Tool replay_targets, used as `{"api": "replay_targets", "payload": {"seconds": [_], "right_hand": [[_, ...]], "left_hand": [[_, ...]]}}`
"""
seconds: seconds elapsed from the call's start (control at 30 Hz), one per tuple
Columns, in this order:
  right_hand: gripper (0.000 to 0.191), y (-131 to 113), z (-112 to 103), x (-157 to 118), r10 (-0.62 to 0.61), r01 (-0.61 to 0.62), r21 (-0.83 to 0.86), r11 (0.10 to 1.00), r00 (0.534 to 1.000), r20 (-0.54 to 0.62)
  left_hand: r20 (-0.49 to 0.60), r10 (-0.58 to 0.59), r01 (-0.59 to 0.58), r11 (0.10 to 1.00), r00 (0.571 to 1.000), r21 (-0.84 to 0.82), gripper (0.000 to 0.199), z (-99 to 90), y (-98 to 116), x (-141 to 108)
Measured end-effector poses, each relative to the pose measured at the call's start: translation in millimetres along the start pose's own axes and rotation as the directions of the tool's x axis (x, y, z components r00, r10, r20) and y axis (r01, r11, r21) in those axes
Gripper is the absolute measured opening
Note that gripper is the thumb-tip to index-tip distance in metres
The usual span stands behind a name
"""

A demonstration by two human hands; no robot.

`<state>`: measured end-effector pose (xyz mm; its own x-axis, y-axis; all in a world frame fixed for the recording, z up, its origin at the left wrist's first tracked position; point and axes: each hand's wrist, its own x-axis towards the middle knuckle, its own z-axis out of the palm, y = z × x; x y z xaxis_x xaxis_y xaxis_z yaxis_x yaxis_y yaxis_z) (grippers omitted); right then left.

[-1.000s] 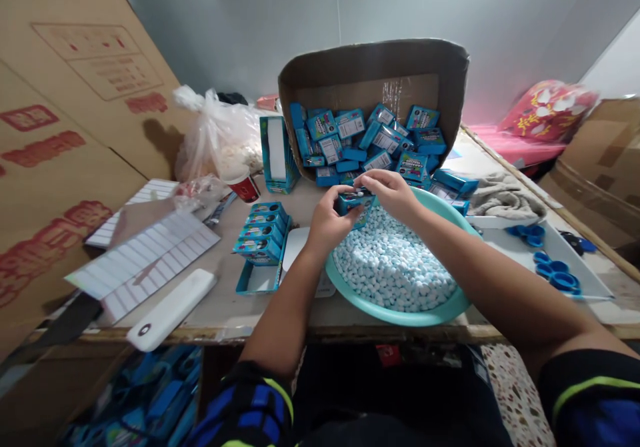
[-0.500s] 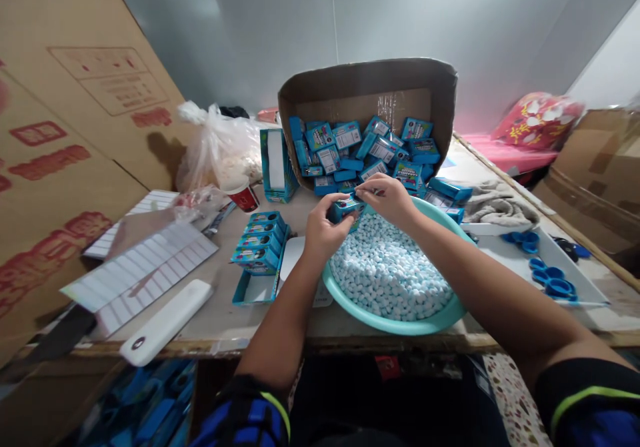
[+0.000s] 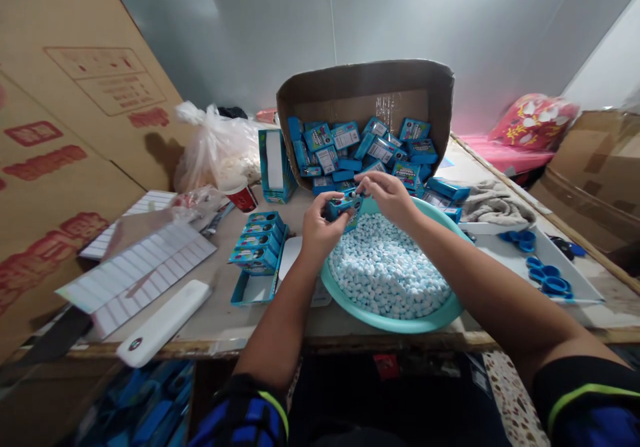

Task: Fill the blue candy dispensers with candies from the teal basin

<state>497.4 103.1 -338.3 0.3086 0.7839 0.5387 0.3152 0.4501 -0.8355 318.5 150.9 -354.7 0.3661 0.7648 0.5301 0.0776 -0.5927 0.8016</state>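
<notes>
My left hand and my right hand meet above a teal plastic basin heaped with small pale-blue and white candies. Between them is a small blue printed box, gripped by my left fingers, with my right fingertips pinched at its right end. Its contents are hidden. Behind my hands, an open tilted cardboard carton holds several loose blue boxes. To my left stands a blue display tray with several boxes in rows.
Ruled paper sheets, a white oblong case, a plastic bag and a red paper cup lie on the left. To the right are a grey cloth and a white tray holding blue caps.
The small box has shifted slightly left and now lies flatter between my hands. The whole scene sits a little lower in the view.
</notes>
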Motion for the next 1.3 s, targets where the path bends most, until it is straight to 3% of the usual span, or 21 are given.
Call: {"api": "replay_targets", "payload": {"seconds": [0.07, 0.13, 0.2, 0.27, 0.37, 0.43, 0.5, 0.57, 0.77, 0.9, 1.03, 1.17, 1.3], "right_hand": [[0.033, 5.3, -0.3, 0.9, 0.035, -0.033, 0.03, 0.999, 0.998, -0.059], [0.038, 11.2, -1.5, 2.0, 0.113, -0.118, -0.063, 0.991, 0.99, -0.086], [0.039, 15.0, -3.5, 2.9, 0.261, -0.261, -0.25, 0.933, 0.965, -0.034], [0.037, 14.6, -5.1, 2.4, 0.433, -0.351, -0.471, 0.81, 0.899, 0.074], [0.04, 7.8, -3.2, -3.2, 0.62, -0.257, -0.755, 0.603, 0.747, 0.24], [0.049, 2.4, 1.7, -9.9, 0.678, -0.131, -0.862, 0.49, 0.679, 0.282], [0.059, -1.3, 7.9, -17.1, 0.69, -0.034, -0.909, 0.414, 0.664, 0.289], [0.067, -3.0, 13.1, -22.8, 0.689, 0.03, -0.923, 0.384, 0.656, 0.308], [0.081, -2.8, 16.6, -26.9, 0.726, 0.079, -0.919, 0.386, 0.589, 0.355], [0.095, -4.9, 16.3, -25.1, 0.745, 0.102, -0.915, 0.391, 0.548, 0.38], [0.105, -9.2, 14.9, -22.9, 0.788, 0.074, -0.87, 0.488, 0.39, 0.476], [0.112, -10.9, 13.3, -22.2, 0.788, 0.057, -0.836, 0.546, 0.303, 0.536], [0.108, -11.7, 13.6, -20.3, 0.77, 0.054, -0.79, 0.61, 0.196, 0.608]], "left_hand": [[-0.047, 0.025, -0.026, 1.0, 0.999, -0.015, 0.033, 0.5, 0.3, -0.1], [-0.103, 0.021, -0.026, 0.998, 0.994, -0.052, 0.031, 1.3, 1.9, 0.0], [-0.155, 0.0, -0.018, 0.994, 0.988, -0.112, 0.029, 2.2, 4.2, 0.6], [-0.204, -0.034, -0.005, 0.982, 0.978, -0.187, 0.031, 2.8, 5.2, 2.1], [-0.265, -0.178, 0.077, 0.933, 0.948, -0.353, 0.041, 2.8, 1.3, 6.9], [-0.285, -0.309, 0.152, 0.874, 0.907, -0.462, 0.05, 2.7, -4.4, 11.5], [-0.297, -0.396, 0.195, 0.825, 0.869, -0.531, 0.059, 3.0, -10.1, 16.0], [-0.283, -0.431, 0.209, 0.792, 0.857, -0.574, 0.066, 3.4, -13.7, 19.1], [-0.239, -0.443, 0.228, 0.769, 0.864, -0.597, 0.069, 3.6, -13.1, 19.5], [-0.196, -0.402, 0.219, 0.776, 0.894, -0.591, 0.064, 2.8, -12.8, 17.5], [-0.169, -0.377, 0.235, 0.809, 0.911, -0.539, 0.062, 2.4, -15.2, 16.1], [-0.166, -0.333, 0.216, 0.845, 0.928, -0.489, 0.06, 3.1, -15.5, 15.1], [-0.144, -0.343, 0.237, 0.845, 0.928, -0.48, 0.059, 3.5, -11.4, 12.9]]}}
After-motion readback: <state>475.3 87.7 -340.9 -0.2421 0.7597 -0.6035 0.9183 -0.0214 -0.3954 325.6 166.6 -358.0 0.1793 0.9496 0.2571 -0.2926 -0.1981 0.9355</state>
